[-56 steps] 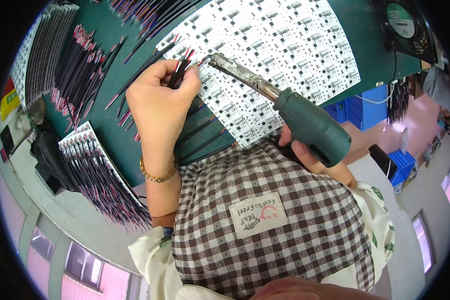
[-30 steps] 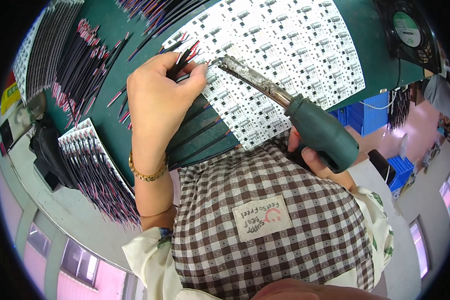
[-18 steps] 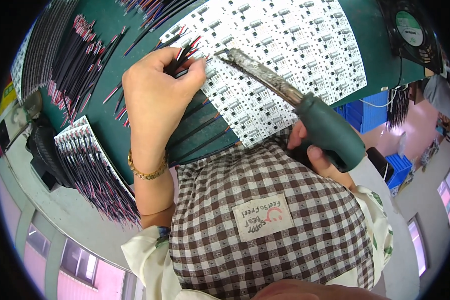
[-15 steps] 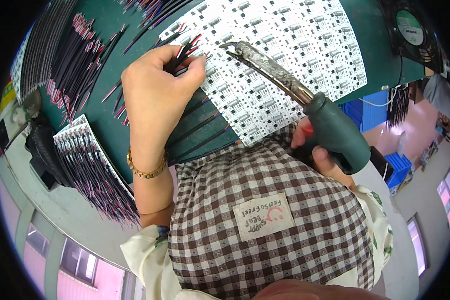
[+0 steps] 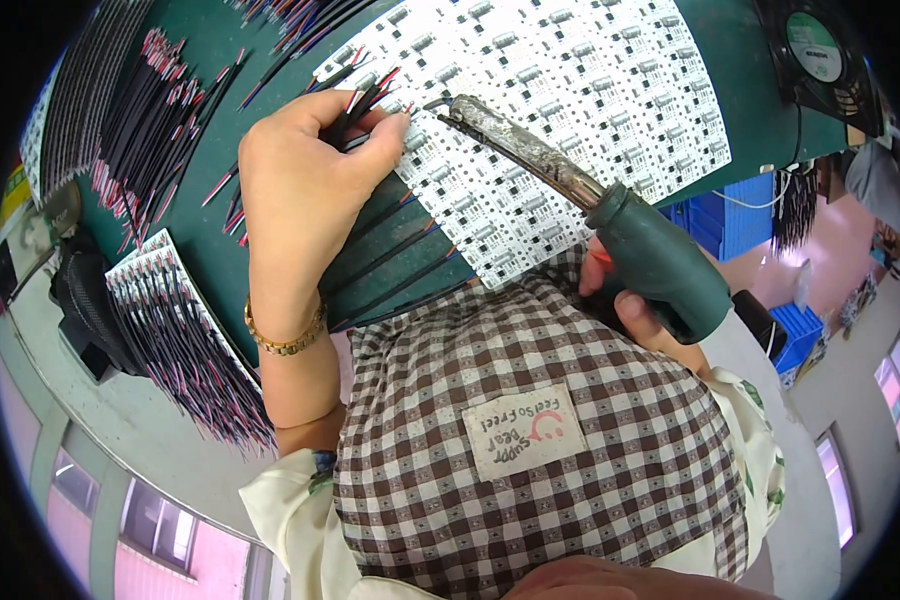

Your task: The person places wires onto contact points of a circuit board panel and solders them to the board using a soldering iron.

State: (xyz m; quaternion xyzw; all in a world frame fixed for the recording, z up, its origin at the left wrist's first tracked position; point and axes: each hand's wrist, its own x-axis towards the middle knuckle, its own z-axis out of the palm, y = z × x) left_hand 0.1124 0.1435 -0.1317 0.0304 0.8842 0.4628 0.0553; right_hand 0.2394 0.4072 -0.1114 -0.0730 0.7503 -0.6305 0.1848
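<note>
My left hand [image 5: 315,165] is closed on several black-sheathed wires [image 5: 365,105] whose red, black and white ends stick out past the fingertips. It rests over the left edge of a white circuit board panel [image 5: 610,100] covered with rows of small components. My right hand [image 5: 640,310] grips a soldering gun [image 5: 660,260] with a dark green handle and a worn metal barrel. Its bent tip is above the panel, a short gap to the right of the left fingertips. Wires lie along the panel's left edge, partly under my left wrist.
Bundles of black wires [image 5: 155,125] lie at the left of the green table [image 5: 210,235]. A wired board panel [image 5: 185,330] hangs at the table's left edge. A black fan [image 5: 820,60] stands at the far right, with blue bins [image 5: 735,215] below it.
The soldering gun has shifted slightly left, its tip closer to my left fingertips. My left hand has moved a little left, still holding the wires.
</note>
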